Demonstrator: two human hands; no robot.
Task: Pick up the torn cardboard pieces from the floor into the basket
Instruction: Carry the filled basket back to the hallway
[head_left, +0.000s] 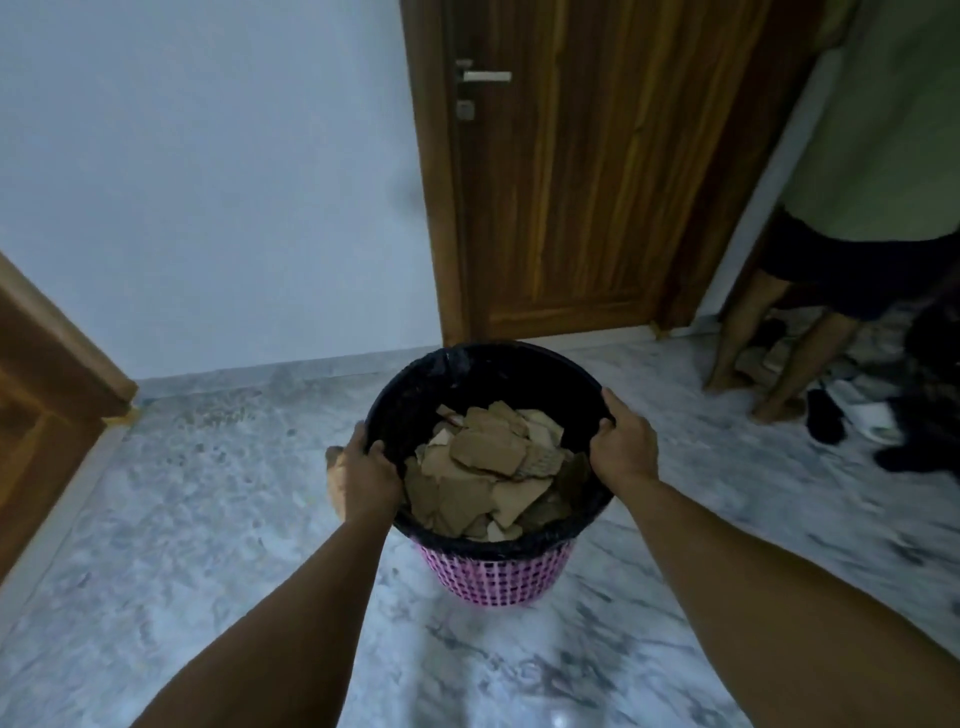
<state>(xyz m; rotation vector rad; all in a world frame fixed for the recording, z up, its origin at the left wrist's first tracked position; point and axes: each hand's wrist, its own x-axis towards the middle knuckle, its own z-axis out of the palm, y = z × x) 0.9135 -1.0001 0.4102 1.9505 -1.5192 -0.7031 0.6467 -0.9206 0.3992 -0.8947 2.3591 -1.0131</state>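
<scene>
A pink lattice basket (493, 574) lined with a black bag stands in the middle of the view, above the marble floor. Several torn brown cardboard pieces (488, 460) fill its inside. My left hand (363, 475) grips the left rim, thumb inside the bag. My right hand (623, 441) grips the right rim, fingers curled over the edge. No cardboard shows on the visible floor.
A wooden door (566, 171) stands closed behind the basket. A person in a green shirt (878, 130) stands barefoot at the right, with shoes and dark items (831, 421) on the floor beside them. A wooden frame (47, 395) juts in at the left.
</scene>
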